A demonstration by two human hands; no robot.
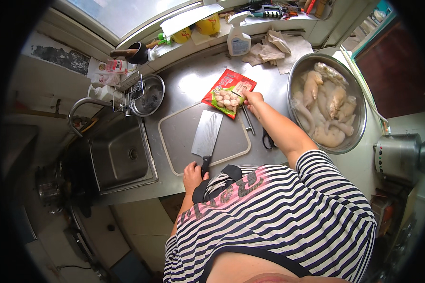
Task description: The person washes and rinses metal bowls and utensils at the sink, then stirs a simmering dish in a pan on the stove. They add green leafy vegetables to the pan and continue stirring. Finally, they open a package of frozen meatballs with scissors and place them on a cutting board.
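My right hand (252, 100) pinches the right edge of a red and green plastic food packet (227, 93), printed with pale meatballs. The packet lies over the far edge of a grey cutting board (173, 138). A cleaver (208, 132) rests flat on the board, its broad blade pointing away from me and its dark handle towards me. My left hand (193, 177) is at the board's near edge, with its fingers left of the cleaver's handle and the thumb beside the handle's end. Whether it grips the handle is unclear.
A steel basin (362, 131) of pale meat in cloudy water stands right of my right arm. Dark-handled scissors (268, 141) lie partly under that arm. Left are a sink (118, 159) and a faucet (83, 102). A spray bottle (238, 39) and cloths (269, 51) stand behind.
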